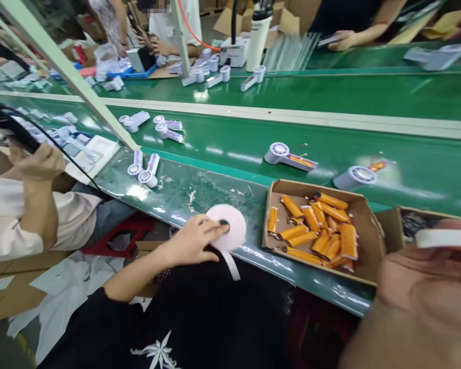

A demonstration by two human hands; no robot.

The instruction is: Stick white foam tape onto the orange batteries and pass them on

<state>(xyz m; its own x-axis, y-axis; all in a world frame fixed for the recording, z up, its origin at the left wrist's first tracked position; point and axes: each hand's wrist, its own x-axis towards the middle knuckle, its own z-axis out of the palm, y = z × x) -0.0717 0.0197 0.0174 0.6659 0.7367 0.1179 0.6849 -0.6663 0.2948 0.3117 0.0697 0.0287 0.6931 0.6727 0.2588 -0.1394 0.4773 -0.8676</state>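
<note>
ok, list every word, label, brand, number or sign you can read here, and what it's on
No readable text in this view.
White label on the cardboard at lower left: too small and blurred to read.
Orange-wrapped cells: any print is too small to read.
White tape roll under the left hand: none visible on the side shown.
</note>
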